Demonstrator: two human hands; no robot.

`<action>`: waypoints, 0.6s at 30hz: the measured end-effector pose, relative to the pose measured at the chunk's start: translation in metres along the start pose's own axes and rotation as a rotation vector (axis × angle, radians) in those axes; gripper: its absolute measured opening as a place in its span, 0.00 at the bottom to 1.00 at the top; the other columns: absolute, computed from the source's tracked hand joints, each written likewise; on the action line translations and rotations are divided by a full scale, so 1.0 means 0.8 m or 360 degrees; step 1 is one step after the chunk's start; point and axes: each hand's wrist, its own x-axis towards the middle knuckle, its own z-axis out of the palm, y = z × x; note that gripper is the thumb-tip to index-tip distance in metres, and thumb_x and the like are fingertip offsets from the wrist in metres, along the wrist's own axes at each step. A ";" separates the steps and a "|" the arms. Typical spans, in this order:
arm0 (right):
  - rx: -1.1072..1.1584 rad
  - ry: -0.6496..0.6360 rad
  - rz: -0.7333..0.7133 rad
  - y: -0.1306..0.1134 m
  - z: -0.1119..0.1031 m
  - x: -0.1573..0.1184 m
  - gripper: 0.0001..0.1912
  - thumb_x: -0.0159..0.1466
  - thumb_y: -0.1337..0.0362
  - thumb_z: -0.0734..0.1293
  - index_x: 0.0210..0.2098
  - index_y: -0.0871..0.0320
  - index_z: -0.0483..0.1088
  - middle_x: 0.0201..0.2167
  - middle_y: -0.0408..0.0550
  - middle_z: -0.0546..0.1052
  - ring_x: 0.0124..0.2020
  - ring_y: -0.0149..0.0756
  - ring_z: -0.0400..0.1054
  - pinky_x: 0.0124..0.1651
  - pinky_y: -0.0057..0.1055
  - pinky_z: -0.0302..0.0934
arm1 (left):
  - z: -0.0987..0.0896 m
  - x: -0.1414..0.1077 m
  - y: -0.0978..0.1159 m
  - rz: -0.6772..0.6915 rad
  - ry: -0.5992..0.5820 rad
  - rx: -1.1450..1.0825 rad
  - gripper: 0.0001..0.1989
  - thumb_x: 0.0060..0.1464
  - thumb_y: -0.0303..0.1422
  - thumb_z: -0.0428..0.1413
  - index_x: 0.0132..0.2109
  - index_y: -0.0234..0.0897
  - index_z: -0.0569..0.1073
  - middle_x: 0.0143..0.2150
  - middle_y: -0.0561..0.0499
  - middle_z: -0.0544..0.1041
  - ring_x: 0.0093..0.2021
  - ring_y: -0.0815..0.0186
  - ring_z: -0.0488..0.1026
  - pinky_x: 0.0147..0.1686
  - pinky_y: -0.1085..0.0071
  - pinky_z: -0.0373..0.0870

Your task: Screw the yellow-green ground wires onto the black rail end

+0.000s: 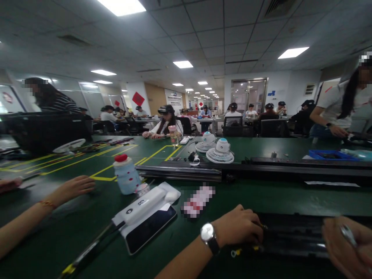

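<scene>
My left hand (242,226), below a wristwatch (207,232), rests at the left end of a long black part (293,232). Its fingers are curled, and what they pinch is hidden. A ring terminal with a yellow sleeve (236,253) lies just below them. At the right edge, my right hand (344,244) is blurred and closed around a shiny metal tool (348,235), over the right part of the black piece.
A co-worker's hand (69,190) with a bracelet lies on the green table at left. Nearby are a blue bottle (126,176), a phone (151,228), a white device (145,205) and a pink item (197,201). Black rails (290,170), white fans (220,152) and a blue tray (331,155) stand farther back.
</scene>
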 end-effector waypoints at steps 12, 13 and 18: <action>-0.0124 0.0984 0.0097 -0.004 0.040 0.136 0.22 0.68 0.46 0.61 0.30 0.58 0.71 0.17 0.43 0.74 0.18 0.34 0.70 0.23 0.28 0.62 | -0.013 0.000 0.006 -0.0225 0.0122 -0.0618 0.05 0.60 0.35 0.59 0.43 0.41 0.76 0.50 0.51 0.72 0.52 0.63 0.67 0.52 0.67 0.62; -0.0135 0.0942 0.0088 -0.002 0.044 0.136 0.22 0.67 0.46 0.61 0.30 0.58 0.71 0.17 0.42 0.74 0.17 0.33 0.69 0.21 0.27 0.61 | -0.013 0.001 0.006 -0.0241 0.0107 -0.0618 0.05 0.60 0.35 0.59 0.43 0.41 0.76 0.49 0.51 0.72 0.51 0.63 0.67 0.52 0.67 0.63; -0.0160 0.0730 -0.0002 -0.004 0.052 0.126 0.17 0.66 0.49 0.65 0.32 0.57 0.70 0.19 0.41 0.76 0.17 0.33 0.72 0.21 0.25 0.63 | -0.012 0.003 0.011 -0.0307 0.0098 -0.0578 0.05 0.60 0.35 0.59 0.44 0.43 0.76 0.50 0.52 0.71 0.51 0.63 0.66 0.52 0.66 0.63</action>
